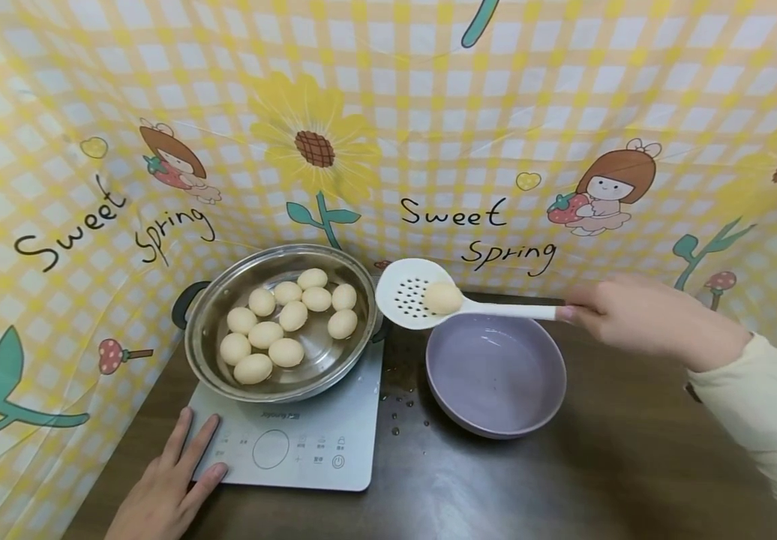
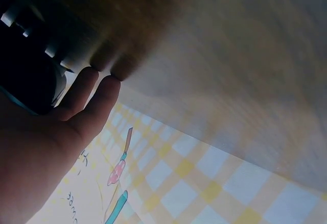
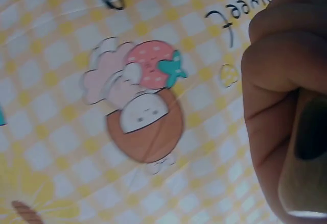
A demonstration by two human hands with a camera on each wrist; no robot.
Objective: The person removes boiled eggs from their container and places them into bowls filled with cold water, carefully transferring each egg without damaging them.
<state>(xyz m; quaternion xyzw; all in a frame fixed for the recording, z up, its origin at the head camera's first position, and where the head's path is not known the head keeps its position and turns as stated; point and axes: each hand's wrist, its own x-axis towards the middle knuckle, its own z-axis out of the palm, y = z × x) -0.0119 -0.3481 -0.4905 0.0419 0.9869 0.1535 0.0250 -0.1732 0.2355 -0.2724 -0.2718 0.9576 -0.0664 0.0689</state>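
Note:
My right hand [image 1: 621,315] grips the handle of a white slotted ladle [image 1: 398,296], its curled fingers [image 3: 271,76] also showing in the right wrist view. One pale egg [image 1: 443,298] lies in the ladle's bowl, held up between a steel pot [image 1: 314,356] and a purple bowl [image 1: 496,375]. Several more eggs [image 1: 265,335] sit inside the pot, which stands on a white induction cooker [image 1: 355,472]. With its fingers straight and spread, my left hand [image 1: 162,480] rests at the cooker's front left corner; the left wrist view catches two of its fingers [image 2: 97,101].
Water drops [image 1: 397,416] dot the dark wooden table [image 1: 422,495] between cooker and bowl. A yellow checked cloth [image 1: 429,142] with printed flowers hangs behind and along the left side. The pot's black side handle [image 1: 188,304] sticks out toward that cloth.

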